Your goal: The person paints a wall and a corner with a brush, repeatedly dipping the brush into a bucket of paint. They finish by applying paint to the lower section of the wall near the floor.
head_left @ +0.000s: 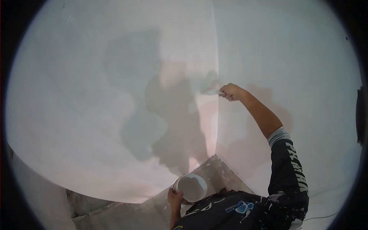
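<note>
My right hand is raised at the inside corner of two white walls, with its fingers closed round a small pale tool. Only a short end of that tool shows past the fingers, right at the corner line; I cannot tell its exact kind. Lower down, my left hand grips the side of a round white bucket close to my body. Whitish paint shows inside the bucket, with a brighter smear along its inner wall.
The left wall carries large shadows of my head and arm. On the right stands the other white wall, with a dark object at its far edge. Below lies a grey, paint-spotted floor. A thin cable runs at lower right.
</note>
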### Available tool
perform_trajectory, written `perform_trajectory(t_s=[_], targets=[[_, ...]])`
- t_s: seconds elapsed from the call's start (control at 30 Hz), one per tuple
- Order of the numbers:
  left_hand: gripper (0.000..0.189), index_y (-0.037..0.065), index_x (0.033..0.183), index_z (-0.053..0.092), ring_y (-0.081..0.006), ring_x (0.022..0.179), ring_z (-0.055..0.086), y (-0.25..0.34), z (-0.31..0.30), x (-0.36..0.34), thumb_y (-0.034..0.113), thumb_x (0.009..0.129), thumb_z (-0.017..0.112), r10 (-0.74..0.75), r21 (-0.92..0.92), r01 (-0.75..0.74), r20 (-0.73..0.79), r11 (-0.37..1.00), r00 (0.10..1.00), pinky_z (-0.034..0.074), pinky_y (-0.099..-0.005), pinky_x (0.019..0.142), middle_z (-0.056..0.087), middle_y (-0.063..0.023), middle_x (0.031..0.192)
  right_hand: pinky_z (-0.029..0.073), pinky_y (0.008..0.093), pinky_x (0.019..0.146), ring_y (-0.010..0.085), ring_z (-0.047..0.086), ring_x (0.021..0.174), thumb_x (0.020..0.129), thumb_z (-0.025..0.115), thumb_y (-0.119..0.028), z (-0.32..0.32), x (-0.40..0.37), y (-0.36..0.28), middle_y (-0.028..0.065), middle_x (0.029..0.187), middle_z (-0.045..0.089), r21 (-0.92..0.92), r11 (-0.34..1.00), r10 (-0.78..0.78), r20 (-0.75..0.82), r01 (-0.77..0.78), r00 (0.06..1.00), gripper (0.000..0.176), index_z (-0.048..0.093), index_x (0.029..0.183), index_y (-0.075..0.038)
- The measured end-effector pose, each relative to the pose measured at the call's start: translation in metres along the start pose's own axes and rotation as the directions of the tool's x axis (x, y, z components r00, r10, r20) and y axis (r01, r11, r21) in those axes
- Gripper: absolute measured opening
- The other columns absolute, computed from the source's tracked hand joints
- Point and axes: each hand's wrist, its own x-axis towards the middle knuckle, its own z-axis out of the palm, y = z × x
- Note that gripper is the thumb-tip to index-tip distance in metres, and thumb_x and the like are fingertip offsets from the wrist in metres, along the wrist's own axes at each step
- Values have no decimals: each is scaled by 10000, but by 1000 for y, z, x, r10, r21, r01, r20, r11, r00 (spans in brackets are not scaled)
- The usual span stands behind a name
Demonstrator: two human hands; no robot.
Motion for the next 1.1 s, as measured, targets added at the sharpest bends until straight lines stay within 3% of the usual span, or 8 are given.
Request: perform_trajectory(t_s=[0.2,0.37,0.47,0.7,0.9,1.0,1.03,1.1], targets=[[272,4,686,450,-245,544,426,-2,1,-6,171,611,652,6,29,-5,-40,1000,999,384,-398,542,443,-98,598,298,288,358,119,392,434,928,545,-233,-81,-1,-131,61,665,545,-229,910,-397,-254,345,882,256,633,829,-14],[254,10,688,450,-232,546,429,-3,10,-23,150,610,647,-6,-32,4,-62,999,998,387,-386,545,449,-88,606,233,247,366,72,290,414,933,497,-238,-114,-81,-217,-2,606,476,143,703,-637,-307,696,707,232,603,847,-50],[243,12,682,445,-214,553,431,4,10,-24,132,608,644,-44,-44,42,-55,998,997,386,-377,543,440,-80,605,236,225,353,55,289,409,950,448,-227,-116,-75,-228,-36,576,430,529,569,-675,-136,630,725,224,594,931,-58],[250,11,669,425,-170,573,419,29,7,-22,113,600,643,-91,-94,88,-32,992,995,370,-349,520,424,-53,614,290,162,293,33,329,365,994,397,-267,-58,8,-80,-46,538,428,765,639,-324,175,79,930,251,567,966,-84],[269,4,672,440,-190,554,428,25,13,-14,152,601,654,-24,12,24,17,1000,1000,384,-377,531,438,-62,602,285,218,328,65,341,391,949,488,-253,-41,45,35,-8,564,473,412,905,57,139,-110,989,237,588,900,-44],[274,-4,682,453,-209,558,445,11,20,-10,161,600,656,4,61,-5,5,998,1000,389,-378,542,457,-78,608,336,309,385,141,440,457,907,557,-193,-56,64,8,84,667,574,-7,975,-220,-175,222,960,229,635,798,-8],[273,-7,687,460,-220,561,456,10,21,-8,163,600,655,5,82,-6,8,997,1000,392,-378,547,467,-87,611,337,329,388,154,453,476,882,574,-190,-65,46,-35,98,643,568,-385,882,-348,-147,271,926,248,628,749,12],[269,-7,691,466,-227,565,461,24,18,-12,162,598,654,3,47,-3,0,999,1000,392,-380,549,472,-92,613,322,381,378,179,416,425,822,566,-180,-70,-6,-117,101,527,501,-301,851,-509,-278,430,814,267,617,665,30]])
